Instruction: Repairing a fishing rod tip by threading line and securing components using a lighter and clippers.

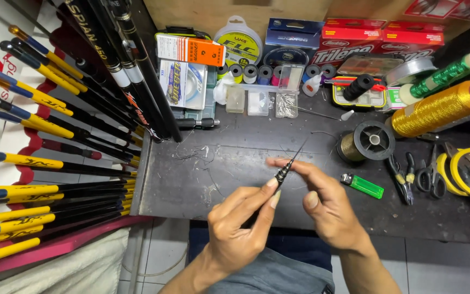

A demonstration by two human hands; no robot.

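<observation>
The left hand (240,228) pinches a slim black rod tip (285,170) between thumb and forefinger, above the bench's near edge; the tip tapers to a hair-thin point, and its lower length is hidden behind the fingers. The right hand (322,198) has thumb and forefinger pressed together around the same piece just above the left grip; whether a thread runs between them is too fine to make out. The bench (191,190) is dark, scuffed metal, strewn with pale line scraps near its left edge. A translucent green lighter (362,185) lies right of the hands; a black spool of bronze thread (366,141) sits behind it; a gold thread cone (439,108) lies toward the far right corner, partly cut off. Glossy yellow-and-black rods (39,163) fan beyond the left edge.
</observation>
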